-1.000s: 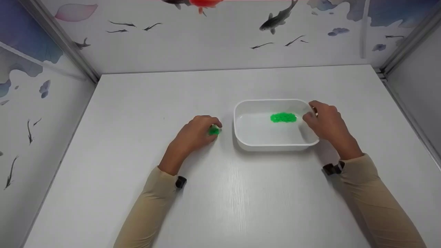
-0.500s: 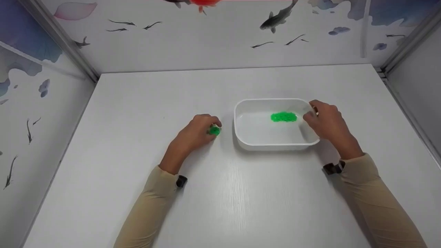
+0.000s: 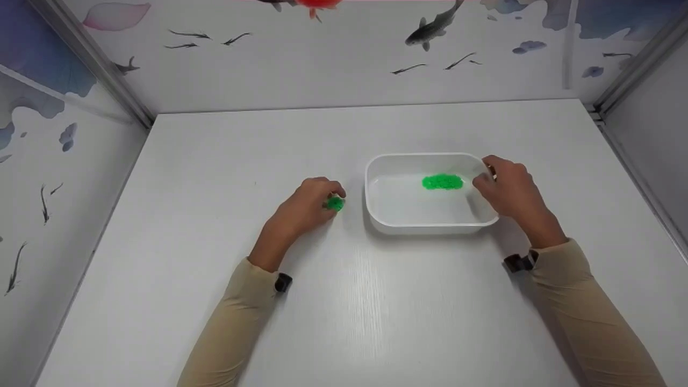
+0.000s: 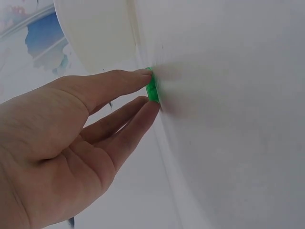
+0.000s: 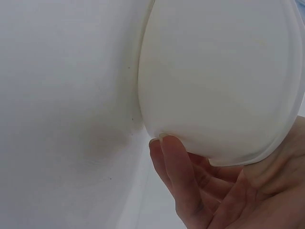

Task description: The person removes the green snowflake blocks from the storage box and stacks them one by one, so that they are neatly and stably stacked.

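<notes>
With thumb and fingertips, my left hand [image 3: 306,209] pinches a small round green piece [image 3: 335,202] just left of the tub. The left wrist view shows this green piece [image 4: 152,88] low against the table, thumb on one side and fingers on the other. A white rectangular tub [image 3: 408,229] with rounded corners lies to its right. My right hand [image 3: 508,188] grips the tub's right end, thumb over the rim. From the right wrist, fingertips [image 5: 174,148] press the tub's outer wall [image 5: 214,86]. Inside the tub lies a bumpy, oblong green patch [image 3: 442,182].
A white tabletop [image 3: 344,312] extends around the tub and both hands. Printed panels with fish stand along the back [image 3: 322,75] and the left [image 3: 70,177]. A plain panel [image 3: 650,118] bounds the right side. Each wrist carries a small black camera.
The green piece shows slightly rounder between the left fingertips than a second ago. Both hands and the tub hold their places.
</notes>
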Demonstrator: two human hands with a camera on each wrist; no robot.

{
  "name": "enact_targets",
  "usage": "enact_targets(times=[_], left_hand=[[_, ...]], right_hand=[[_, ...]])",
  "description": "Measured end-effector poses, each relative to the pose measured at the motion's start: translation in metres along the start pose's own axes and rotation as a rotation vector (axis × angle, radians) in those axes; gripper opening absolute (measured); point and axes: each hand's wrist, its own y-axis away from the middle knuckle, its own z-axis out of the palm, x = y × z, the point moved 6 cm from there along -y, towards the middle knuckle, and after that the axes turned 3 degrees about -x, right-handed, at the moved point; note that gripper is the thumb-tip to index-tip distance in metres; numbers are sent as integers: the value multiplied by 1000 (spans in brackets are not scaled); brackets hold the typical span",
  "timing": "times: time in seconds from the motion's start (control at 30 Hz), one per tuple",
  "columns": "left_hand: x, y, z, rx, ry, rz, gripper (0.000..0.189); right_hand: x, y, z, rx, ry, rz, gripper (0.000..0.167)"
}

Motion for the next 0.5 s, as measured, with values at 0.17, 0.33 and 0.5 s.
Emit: enact_targets(times=[0.17, 0.33, 0.5], left_hand=[[0, 0, 0, -5, -8, -17, 33], [4, 2, -1, 16, -63, -25, 39], [10, 6, -8, 82, -141, -37, 53]], right_hand=[[-1, 0, 0, -6, -1, 10, 48], [0, 0, 0, -14, 4, 19, 49], [1, -1, 1, -15, 6, 27, 50]])
